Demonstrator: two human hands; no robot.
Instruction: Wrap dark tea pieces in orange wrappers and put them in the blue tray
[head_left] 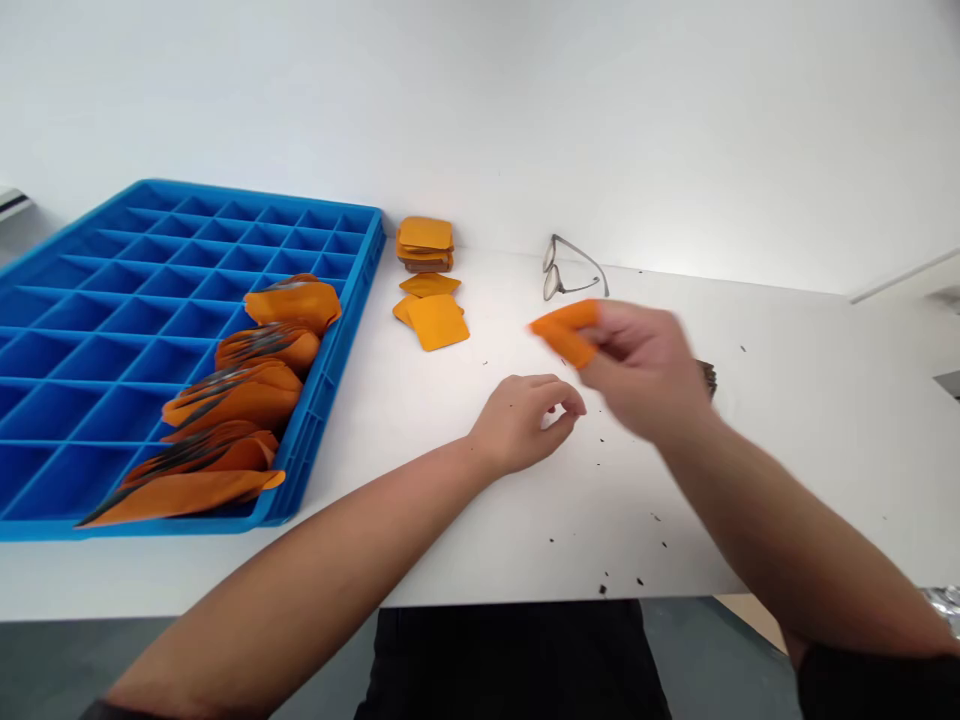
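My right hand [637, 365] is raised above the white table, slightly blurred. Orange finger covers [566, 330] sit on its thumb and forefinger, whose tips are pinched together; anything between them is too small to make out. Lower and to the left, my left hand [525, 420] is near the tabletop, thumb and forefinger curled into a ring with their tips close together. Whatever it may hold cannot be seen. Behind my right wrist, a stack of thin dark brown pieces [707, 378] is partly hidden. Flat orange-yellow squares [439, 322] lie beyond my left hand.
A blue divided tray [300, 470] stands at left, bundles of orange and dark sheets [232, 395] filling its right-hand column. Against the back wall is a pile of orange-yellow squares [425, 235]. Eyeglasses [553, 283] lie nearby. Small dark flakes [603, 589] are scattered over the table [465, 540].
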